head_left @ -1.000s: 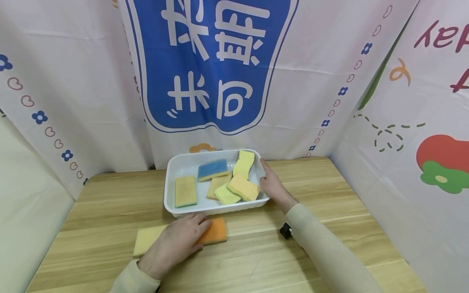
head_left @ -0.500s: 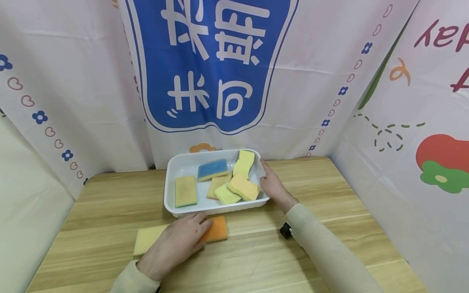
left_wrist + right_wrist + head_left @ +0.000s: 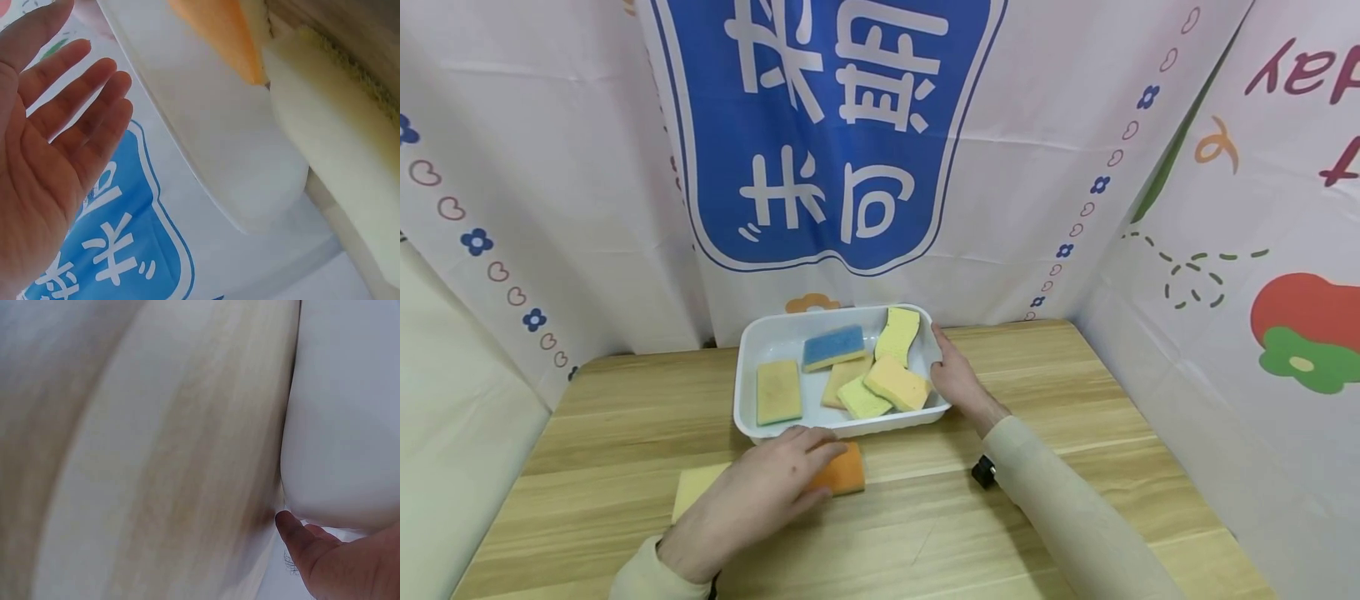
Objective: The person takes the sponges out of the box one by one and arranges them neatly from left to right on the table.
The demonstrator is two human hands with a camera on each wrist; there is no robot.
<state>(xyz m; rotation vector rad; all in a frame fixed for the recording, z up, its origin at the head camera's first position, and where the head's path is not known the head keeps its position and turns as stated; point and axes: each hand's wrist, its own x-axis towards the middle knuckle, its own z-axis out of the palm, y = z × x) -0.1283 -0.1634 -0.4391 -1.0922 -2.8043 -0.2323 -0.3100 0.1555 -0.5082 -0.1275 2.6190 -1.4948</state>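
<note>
My left hand, its fingers fairly straight, is over the gap between an orange sponge and a pale yellow sponge, partly hiding both. In the left wrist view that hand holds nothing and is apart from the orange sponge and the thick yellow sponge. At the right end of the white tray, my right hand grips the rim. The right wrist view has the hand at the tray's outer wall.
Inside the tray lie a blue sponge, a wavy yellow sponge, a flat yellow sponge and several more. A small black object sits near the right sleeve. A printed cloth hangs behind the wooden table.
My left hand has loosened and lifted slightly from the orange sponge, its fingers straighter. The right hand and the tray stay where they were.
</note>
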